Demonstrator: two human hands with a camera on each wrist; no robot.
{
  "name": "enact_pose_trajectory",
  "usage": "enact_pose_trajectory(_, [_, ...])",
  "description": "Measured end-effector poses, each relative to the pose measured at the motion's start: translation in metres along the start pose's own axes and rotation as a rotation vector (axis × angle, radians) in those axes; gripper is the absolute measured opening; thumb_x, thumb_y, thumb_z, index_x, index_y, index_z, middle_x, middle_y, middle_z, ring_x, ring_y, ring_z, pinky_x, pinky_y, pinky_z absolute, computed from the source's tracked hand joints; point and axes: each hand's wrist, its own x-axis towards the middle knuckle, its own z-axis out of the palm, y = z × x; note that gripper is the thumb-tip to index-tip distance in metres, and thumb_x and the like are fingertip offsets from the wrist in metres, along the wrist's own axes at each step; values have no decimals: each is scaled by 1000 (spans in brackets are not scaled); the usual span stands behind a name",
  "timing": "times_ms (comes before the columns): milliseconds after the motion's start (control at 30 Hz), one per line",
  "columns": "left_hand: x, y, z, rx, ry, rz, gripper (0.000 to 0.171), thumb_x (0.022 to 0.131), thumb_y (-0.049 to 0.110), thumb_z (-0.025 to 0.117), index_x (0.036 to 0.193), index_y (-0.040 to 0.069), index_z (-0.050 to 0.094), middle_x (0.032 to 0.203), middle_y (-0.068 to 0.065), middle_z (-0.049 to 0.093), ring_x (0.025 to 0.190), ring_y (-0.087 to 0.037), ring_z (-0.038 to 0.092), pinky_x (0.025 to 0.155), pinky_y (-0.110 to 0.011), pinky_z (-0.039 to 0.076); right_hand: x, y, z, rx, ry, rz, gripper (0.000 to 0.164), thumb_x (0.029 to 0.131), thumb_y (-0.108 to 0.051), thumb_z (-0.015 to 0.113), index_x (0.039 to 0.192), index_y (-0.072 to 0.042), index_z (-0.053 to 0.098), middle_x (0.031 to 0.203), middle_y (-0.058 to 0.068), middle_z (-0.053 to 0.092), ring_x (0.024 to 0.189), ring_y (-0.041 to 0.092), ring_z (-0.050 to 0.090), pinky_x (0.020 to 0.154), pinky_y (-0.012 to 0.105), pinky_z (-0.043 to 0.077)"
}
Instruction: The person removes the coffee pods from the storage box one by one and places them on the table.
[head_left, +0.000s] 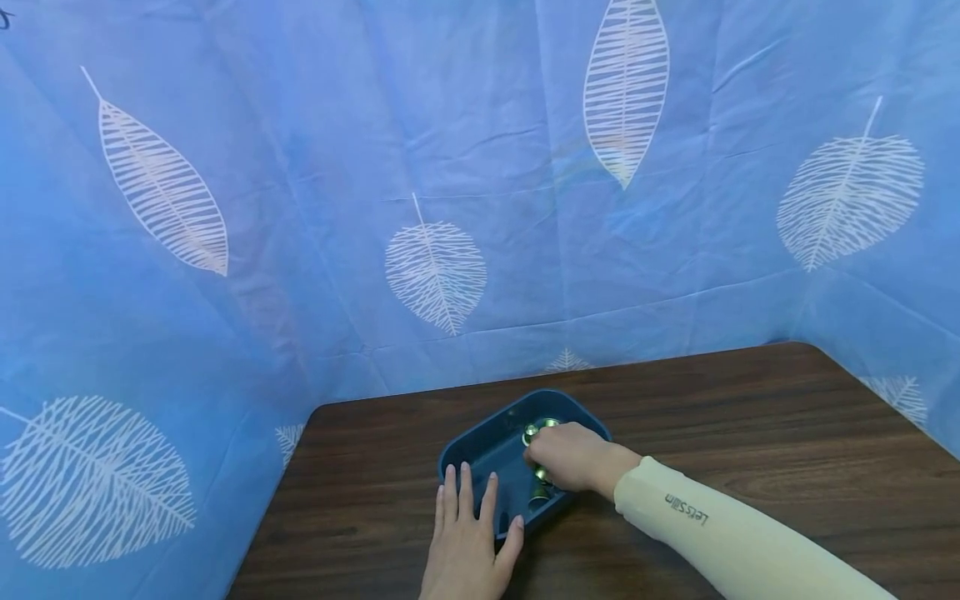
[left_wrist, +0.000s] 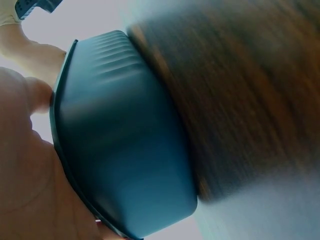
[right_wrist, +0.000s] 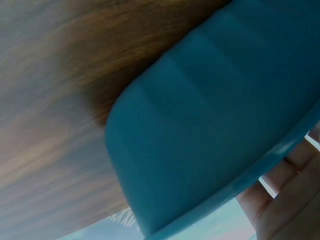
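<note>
A dark blue plastic bin with rounded corners sits on the table. Several small shiny gold pieces lie along its right side. My right hand reaches over the right rim, its fingers bent down among them. Those fingertips are hidden by the hand, so I cannot tell whether they hold a piece. Spread and fairly straight, the fingers of my left hand rest over the near left rim. In the left wrist view, that hand's palm lies against the lip of the bin.
The dark wood-grain table extends to both sides of the bin. Behind and around it hangs a blue cloth with white leaf prints. A pale sleeve covers my right forearm.
</note>
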Motion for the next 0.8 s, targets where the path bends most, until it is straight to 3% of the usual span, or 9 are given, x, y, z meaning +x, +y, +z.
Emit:
enact_pose_trajectory(267, [0,2,1,10,-5,-4,72,105,64,51,161,18,52,176,-23,30,167,-48,17,132,-68,21,1,6,-2,-45,-5,6,19,97,-17,82,115,-15,81,100,-2,77,92,13,73,84,33,65])
enact_pose_trajectory(533, [2,1,-1,20,-18,-9,72,105,65,50,161,20,51,178,-19,29,167,-47,17,133,-65,21,-9,21,-12,-5,111,-39,30,95,-22,84,121,-9,76,99,1,74,86,14,72,81,36,65])
enact_pose_trajectory(800, [2,1,-2,11,-32,-30,72,105,65,50,162,21,51,178,-19,26,168,-45,14,134,-64,20,-23,34,-16,6,251,-81,26,94,-21,84,117,-11,80,101,-1,70,72,1,60,67,26,58])
